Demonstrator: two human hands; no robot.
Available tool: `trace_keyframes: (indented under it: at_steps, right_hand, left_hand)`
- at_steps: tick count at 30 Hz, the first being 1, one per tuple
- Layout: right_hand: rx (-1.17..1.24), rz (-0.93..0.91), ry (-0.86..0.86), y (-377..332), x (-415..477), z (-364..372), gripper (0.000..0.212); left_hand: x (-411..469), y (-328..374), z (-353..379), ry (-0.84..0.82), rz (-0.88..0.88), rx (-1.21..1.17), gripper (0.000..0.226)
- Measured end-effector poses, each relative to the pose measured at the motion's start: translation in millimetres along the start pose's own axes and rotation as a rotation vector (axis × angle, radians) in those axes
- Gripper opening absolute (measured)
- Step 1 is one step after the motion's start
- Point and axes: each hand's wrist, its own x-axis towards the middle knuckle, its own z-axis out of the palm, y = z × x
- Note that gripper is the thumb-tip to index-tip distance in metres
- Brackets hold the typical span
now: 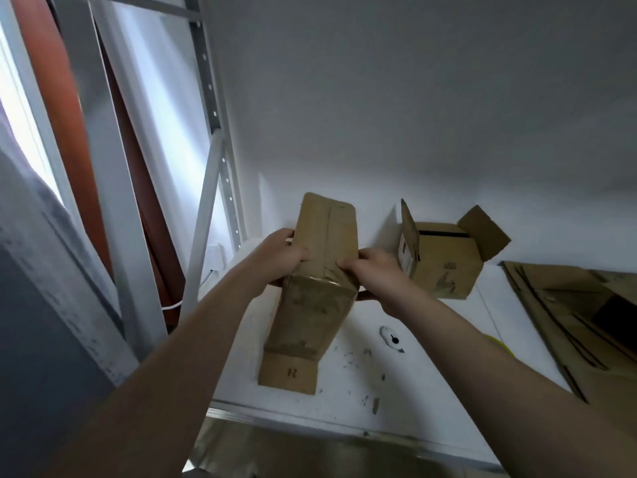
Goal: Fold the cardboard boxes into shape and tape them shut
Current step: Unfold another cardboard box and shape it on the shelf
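Left hand (283, 254) has its fingers curled over the left edge of a tall brown taped cardboard box (312, 294), standing on the white desk (355, 384). Right hand (370, 272) grips its other edge. Just right of that hand there's a small open-flapped cardboard box (444, 265), then flat cardboard sheets (579, 315).

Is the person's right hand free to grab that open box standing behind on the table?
Not as things stand: the right hand grips the taped box. The open box stands just beyond that hand with nothing between, so likely yes once it lets go.
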Motion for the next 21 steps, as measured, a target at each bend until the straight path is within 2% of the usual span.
trace_keyframes:
  at_steps: [2,6,7,10,15,19,21]
  right_hand:
    - [0.042,-0.075,0.004,-11.0,-9.1,-1.4,0.038]
    - [0.079,-0.298,0.046,-40.6,-35.4,-11.6,0.083]
    - [0.101,-0.328,0.042,-49.5,-44.0,-15.2,0.09]
    - [0.104,-0.304,0.025,-76.4,-67.2,-26.1,0.07]
    - [0.045,-0.213,0.088,-90.0,-89.0,-37.2,0.083]
    - [0.052,-0.231,0.149,-82.3,-94.5,-42.3,0.064]
    - [0.052,-0.26,0.156,-80.3,-95.6,-44.0,0.063]
  left_hand:
    - [-11.2,4.8,-6.4,0.042,0.031,-0.078,0.034]
    - [-36.8,24.0,-25.7,0.104,0.151,-0.156,0.083]
    - [-45.4,32.3,-29.0,0.11,0.177,-0.182,0.085]
    - [-71.4,58.2,-32.9,0.065,0.21,-0.233,0.068]
    - [-97.1,80.2,-32.8,0.047,0.111,-0.363,0.074]
    - [-102.1,80.9,-29.0,0.102,0.123,-0.266,0.062]
    - [-104.0,77.9,-27.6,0.101,0.134,-0.282,0.056]
